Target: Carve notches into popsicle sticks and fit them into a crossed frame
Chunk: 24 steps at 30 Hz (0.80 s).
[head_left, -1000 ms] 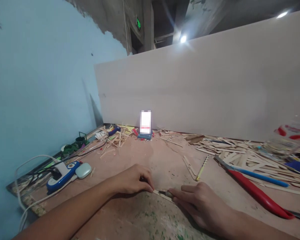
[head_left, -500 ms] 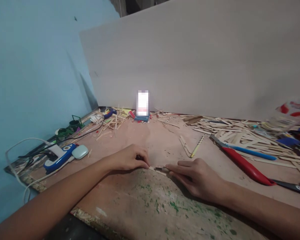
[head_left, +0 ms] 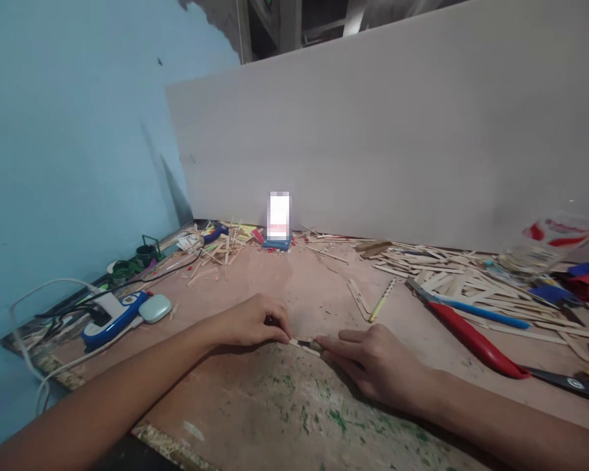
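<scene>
My left hand (head_left: 255, 322) is closed, thumb and forefinger pinching the end of a short pale wooden stick (head_left: 309, 352) against the table (head_left: 240, 405). My right hand (head_left: 383, 363) grips a small dark blade (head_left: 304, 343) between its fingertips. The blade lies along the stick, close to the left fingertips; whether it cuts into the wood I cannot tell. Beyond the right hand lie a yellow patterned pencil (head_left: 381, 301) and two thin sticks (head_left: 358, 299) meeting at an angle.
A red-handled cutting tool (head_left: 476, 340) and a blue stick-like tool (head_left: 485, 311) lie at right beside piled wooden sticks (head_left: 456, 281). A lit phone (head_left: 279, 216) stands at the back. At left are a blue power strip (head_left: 115, 320), cables and a pale-green charger (head_left: 155, 308).
The camera view has tilted up slightly, so the scene sits lower. Both hands keep their grips on the stick and blade, with the blade slightly nearer the left fingertips.
</scene>
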Each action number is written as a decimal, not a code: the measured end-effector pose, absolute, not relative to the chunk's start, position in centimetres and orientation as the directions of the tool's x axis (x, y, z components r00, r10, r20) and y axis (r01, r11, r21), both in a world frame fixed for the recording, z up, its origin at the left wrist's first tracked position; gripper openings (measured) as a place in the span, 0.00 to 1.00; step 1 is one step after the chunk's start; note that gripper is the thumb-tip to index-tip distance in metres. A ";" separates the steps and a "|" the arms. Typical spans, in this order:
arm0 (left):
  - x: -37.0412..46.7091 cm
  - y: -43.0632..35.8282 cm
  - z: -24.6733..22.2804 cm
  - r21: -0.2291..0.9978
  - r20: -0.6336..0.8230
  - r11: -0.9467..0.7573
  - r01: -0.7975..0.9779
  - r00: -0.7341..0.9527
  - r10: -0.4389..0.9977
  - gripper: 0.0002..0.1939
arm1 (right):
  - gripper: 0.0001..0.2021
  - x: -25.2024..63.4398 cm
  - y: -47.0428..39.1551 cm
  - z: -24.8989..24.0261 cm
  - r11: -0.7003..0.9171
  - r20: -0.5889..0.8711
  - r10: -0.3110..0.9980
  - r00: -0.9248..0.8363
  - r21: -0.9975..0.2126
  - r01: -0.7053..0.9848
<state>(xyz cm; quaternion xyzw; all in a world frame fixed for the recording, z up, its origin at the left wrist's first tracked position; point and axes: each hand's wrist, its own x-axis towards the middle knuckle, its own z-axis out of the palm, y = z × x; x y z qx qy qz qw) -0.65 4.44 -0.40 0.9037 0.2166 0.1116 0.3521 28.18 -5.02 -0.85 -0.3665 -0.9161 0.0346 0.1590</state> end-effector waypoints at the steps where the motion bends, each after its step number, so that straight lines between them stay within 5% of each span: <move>1: -0.6 4.5 -0.4 0.683 0.050 -0.660 0.313 0.882 0.470 0.16 | 0.11 28.2 -5.0 -0.8 0.729 0.265 0.682 -0.681 -0.176 0.662; 24: -0.7 4.4 -0.3 0.700 0.037 -0.637 0.322 0.875 0.483 0.16 | 0.11 28.3 -4.8 -1.2 0.740 0.257 0.669 -0.697 -0.139 0.658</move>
